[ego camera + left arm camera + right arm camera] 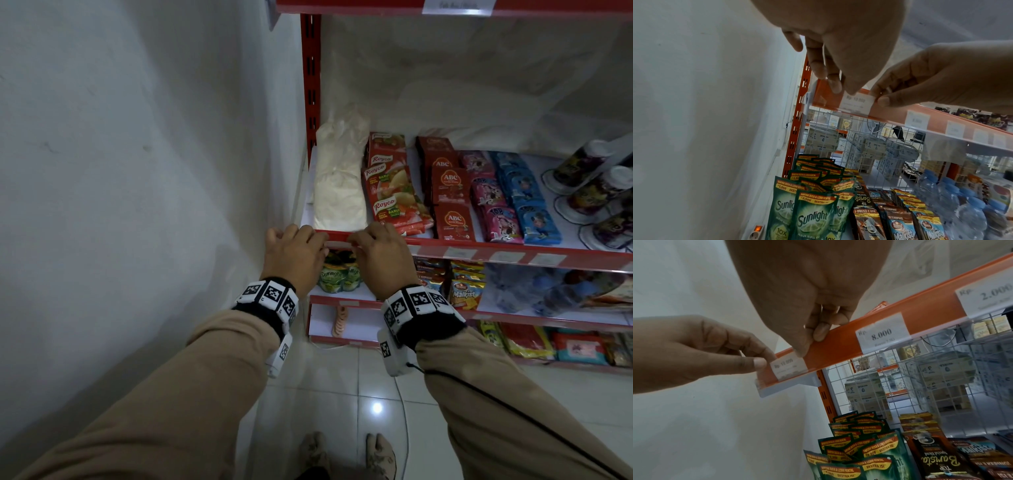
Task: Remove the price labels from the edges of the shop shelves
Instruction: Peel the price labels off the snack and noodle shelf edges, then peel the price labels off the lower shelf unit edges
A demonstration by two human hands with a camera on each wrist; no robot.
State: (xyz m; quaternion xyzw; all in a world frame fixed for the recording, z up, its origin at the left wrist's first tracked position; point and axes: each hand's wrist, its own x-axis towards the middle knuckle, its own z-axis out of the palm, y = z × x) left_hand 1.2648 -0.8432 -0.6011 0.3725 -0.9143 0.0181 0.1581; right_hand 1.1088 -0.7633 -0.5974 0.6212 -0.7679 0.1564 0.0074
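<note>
A white price label [337, 244] reading "Rp 10.000" [790, 368] sits behind the clear strip at the far left end of the red shelf edge [513, 251]. My left hand [320, 246] pinches its left end between thumb and forefinger [764, 360]. My right hand [354, 244] pinches its right end, thumb in front [879, 97] and fingers curled over the top of the strip [809, 344]. Further right along the same edge are an "8.000" label [882, 334], a "2.000" label [986, 295] and several more [507, 256]. Another label [457, 6] hangs on the shelf above.
A white wall [137, 171] runs close on the left of the red upright [311, 85]. A white powder bag [339, 178], Royco packets [390, 192] and ABC sachets [448, 192] lie on this shelf. Green Sunlight pouches [809, 216] stand below. Underfoot is tiled floor [342, 394].
</note>
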